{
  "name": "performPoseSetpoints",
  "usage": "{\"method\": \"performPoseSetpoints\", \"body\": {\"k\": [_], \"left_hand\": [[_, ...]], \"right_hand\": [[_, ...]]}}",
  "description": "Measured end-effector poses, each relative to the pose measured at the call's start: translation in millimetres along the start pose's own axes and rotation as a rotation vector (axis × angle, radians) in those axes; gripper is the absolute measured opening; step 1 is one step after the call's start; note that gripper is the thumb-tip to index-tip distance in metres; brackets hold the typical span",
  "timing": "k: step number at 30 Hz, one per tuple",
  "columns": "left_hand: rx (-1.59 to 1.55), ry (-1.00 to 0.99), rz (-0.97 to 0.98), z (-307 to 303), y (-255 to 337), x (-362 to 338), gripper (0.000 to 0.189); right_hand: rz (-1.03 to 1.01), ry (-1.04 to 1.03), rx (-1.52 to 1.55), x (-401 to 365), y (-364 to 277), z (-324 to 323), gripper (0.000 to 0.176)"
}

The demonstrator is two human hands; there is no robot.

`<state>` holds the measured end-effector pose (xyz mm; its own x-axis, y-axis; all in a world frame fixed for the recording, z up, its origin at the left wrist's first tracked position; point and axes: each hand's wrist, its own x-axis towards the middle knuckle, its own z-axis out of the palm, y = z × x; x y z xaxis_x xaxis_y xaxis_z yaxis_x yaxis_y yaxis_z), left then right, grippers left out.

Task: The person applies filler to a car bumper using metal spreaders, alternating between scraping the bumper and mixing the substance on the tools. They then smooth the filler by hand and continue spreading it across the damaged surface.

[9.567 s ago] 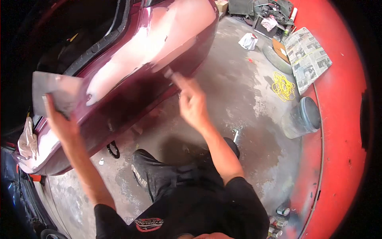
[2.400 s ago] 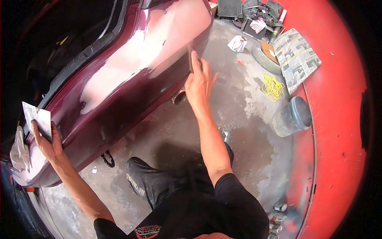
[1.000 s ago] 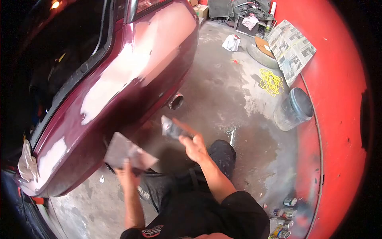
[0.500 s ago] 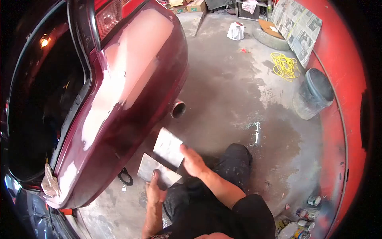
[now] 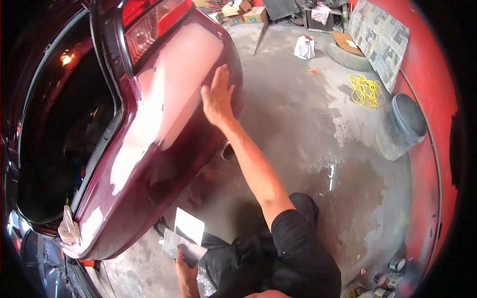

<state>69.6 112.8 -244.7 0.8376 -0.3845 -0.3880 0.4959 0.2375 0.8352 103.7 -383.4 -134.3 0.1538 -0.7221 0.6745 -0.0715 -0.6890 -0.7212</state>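
R hand (image 5: 217, 97) lay flat on the pink filler patch (image 5: 174, 84) of the maroon rear panel (image 5: 166, 171), upper centre, fingers together and straight, prob. feeling for smoothness. L hand (image 5: 185, 258), bottom centre, pinched two metal spreaders (image 5: 183, 233), kept off the panel.

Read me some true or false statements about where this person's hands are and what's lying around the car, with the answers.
1. The right hand lies flat on the pink filler patch of the maroon car. True.
2. The left hand is empty. False: it holds two flat metal spreaders, low down beside the car.
3. A yellow cord lies in a loose heap on the concrete floor. True.
4. The gray bucket sits on top of the car. False: it sits on the floor, well apart from the car.
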Motion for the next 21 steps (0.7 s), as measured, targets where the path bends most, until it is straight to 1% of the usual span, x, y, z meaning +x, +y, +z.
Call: {"method": "performPoseSetpoints", "body": {"k": [1, 4, 5, 7, 9, 13, 18, 20, 21], "left_hand": [[-0.005, 0.012, 0.011, -6, 0, -2, 0.028], [-0.066, 0.060, 0.074, -24, -3, -1, 0.029], [-0.086, 0.086, 0.089, -31, -4, -1, 0.030], [-0.065, 0.106, 0.042, -40, 0, -4, 0.031], [-0.049, 0.121, 0.016, -44, -2, -4, 0.030], [-0.053, 0.093, 0.020, -32, -2, -4, 0.031], [-0.062, 0.082, -0.005, -6, 6, -8, 0.029], [-0.060, 0.031, -0.005, -10, 1, 0, 0.028], [-0.062, 0.007, -0.005, -13, -2, 4, 0.027]], "right_hand": [[-0.005, 0.027, -0.028, 18, 4, -1, 0.082], [0.101, 0.001, 0.050, 76, 10, -14, 0.079], [0.113, -0.014, 0.119, 87, 11, -19, 0.080], [0.101, -0.001, 0.128, 86, 12, -18, 0.080], [0.122, 0.014, 0.116, 73, 9, -11, 0.081], [0.136, 0.029, 0.093, 38, -9, -3, 0.081], [0.003, -0.053, 0.009, -14, -29, -7, 0.083], [-0.087, -0.098, -0.031, -34, -25, -15, 0.082], [-0.098, -0.156, -0.060, -42, -21, -23, 0.081]]}}
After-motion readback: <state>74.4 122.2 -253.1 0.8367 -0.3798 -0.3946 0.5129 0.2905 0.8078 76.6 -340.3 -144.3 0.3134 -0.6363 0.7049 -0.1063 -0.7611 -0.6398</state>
